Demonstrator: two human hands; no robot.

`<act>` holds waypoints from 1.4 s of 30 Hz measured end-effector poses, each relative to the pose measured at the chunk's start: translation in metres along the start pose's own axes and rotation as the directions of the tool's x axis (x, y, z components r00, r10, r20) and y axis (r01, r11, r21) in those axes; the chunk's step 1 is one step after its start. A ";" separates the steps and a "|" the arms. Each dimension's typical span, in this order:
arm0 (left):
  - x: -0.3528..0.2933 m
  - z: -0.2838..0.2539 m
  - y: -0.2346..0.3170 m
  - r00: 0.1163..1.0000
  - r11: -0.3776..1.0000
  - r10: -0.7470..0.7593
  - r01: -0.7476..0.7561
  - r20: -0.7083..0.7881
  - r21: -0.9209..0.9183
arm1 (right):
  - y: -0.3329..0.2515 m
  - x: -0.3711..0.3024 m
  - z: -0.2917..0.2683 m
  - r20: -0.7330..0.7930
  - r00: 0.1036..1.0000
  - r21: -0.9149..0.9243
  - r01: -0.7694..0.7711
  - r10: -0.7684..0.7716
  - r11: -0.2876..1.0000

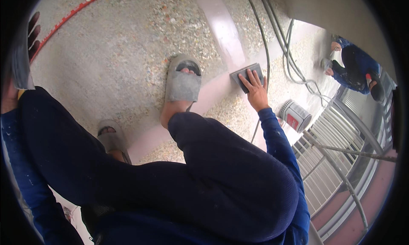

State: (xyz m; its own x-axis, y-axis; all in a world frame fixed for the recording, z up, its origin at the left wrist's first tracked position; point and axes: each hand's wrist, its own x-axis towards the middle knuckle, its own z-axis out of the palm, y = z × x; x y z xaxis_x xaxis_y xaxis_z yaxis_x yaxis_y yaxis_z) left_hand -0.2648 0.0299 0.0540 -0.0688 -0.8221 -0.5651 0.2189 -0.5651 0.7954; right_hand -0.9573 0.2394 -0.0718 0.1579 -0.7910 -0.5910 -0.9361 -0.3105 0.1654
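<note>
My right hand [257,93] presses down on a dark grey, square sanding block [247,77], its fingers stretched over the top. The block lies where pale pink, smooth strips [218,25] meet on the speckled floor [140,28]. At the far left edge, my left hand [9,94] is wrapped round a grey, flat-sided object [19,57], partly cut off by the rim. Several of its fingers show beyond that object; its exact kind I cannot make out. My feet, in grey slides [183,80], stand left of the block.
Dark cables [286,53] run just right of the block. A grey bucket with a red label [295,116] lies near my right forearm. Metal railings [330,155] stand at the right. Another person in blue [360,68] crouches at upper right. A red strip [68,19] curves across the upper left.
</note>
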 end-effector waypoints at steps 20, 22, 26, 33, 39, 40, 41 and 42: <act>0.007 -0.033 -0.004 0.999 0.999 -0.021 0.023 -0.047 0.035 | -0.015 0.076 -0.028 -0.113 0.989 -0.069 0.088 -0.096 0.994; 0.013 -0.040 -0.002 0.997 0.998 0.014 -0.009 -0.070 0.067 | -0.011 0.062 -0.018 -0.087 0.993 -0.069 0.071 -0.077 0.995; 0.018 -0.052 0.003 1.000 0.999 0.000 -0.001 -0.028 -0.036 | -0.006 0.036 0.001 -0.050 0.998 -0.047 0.043 -0.046 0.998; 0.008 -0.053 0.000 1.000 0.990 -0.006 0.002 -0.027 -0.144 | -0.005 -0.005 -0.002 -0.024 0.999 0.018 0.040 -0.039 0.999; 0.000 -0.037 0.002 0.998 0.988 0.006 0.004 0.060 -0.156 | -0.030 0.077 -0.056 -0.284 0.953 0.026 0.115 -0.103 0.993; 0.001 -0.033 0.003 0.999 0.989 -0.003 0.009 0.043 -0.144 | -0.036 0.097 -0.064 -0.350 0.928 0.013 0.138 -0.125 0.990; 0.003 -0.029 0.003 0.999 0.990 0.000 0.007 0.046 -0.144 | -0.040 0.116 -0.070 -0.402 0.904 -0.010 0.155 -0.146 0.988; 0.003 -0.026 0.003 0.999 0.991 -0.009 0.016 0.053 -0.130 | -0.042 0.129 -0.074 -0.406 0.901 -0.024 0.157 -0.153 0.987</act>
State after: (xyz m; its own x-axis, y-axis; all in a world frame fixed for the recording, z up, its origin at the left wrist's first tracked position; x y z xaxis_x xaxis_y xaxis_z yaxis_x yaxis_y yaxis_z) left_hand -0.2391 0.0274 0.0489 -0.1223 -0.8196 -0.5597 0.3428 -0.5642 0.7512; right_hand -0.8745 0.1112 -0.0966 0.4134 -0.8790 -0.2377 -0.8918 -0.4436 0.0893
